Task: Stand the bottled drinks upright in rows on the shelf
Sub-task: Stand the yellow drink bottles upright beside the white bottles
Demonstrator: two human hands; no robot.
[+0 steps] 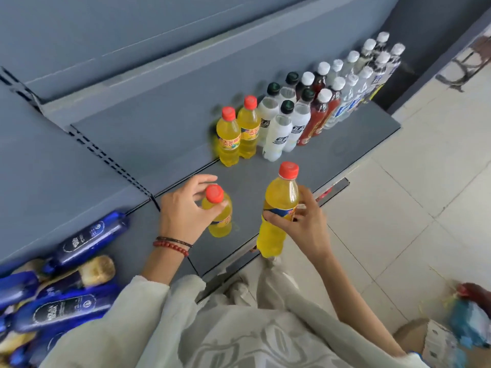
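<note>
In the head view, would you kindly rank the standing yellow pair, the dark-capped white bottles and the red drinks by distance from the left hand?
1. Standing yellow pair, just up the shelf from the left hand.
2. Dark-capped white bottles, right of that pair.
3. Red drinks, farther right again.

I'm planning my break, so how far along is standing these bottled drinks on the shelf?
Done: rows of upright bottles line the shelf at right, ending with two yellow bottles. In hand: the left hand grips a yellow bottle, the right hand a second yellow bottle. Left: standing those, then the blue bottles lying piled at left.
</note>
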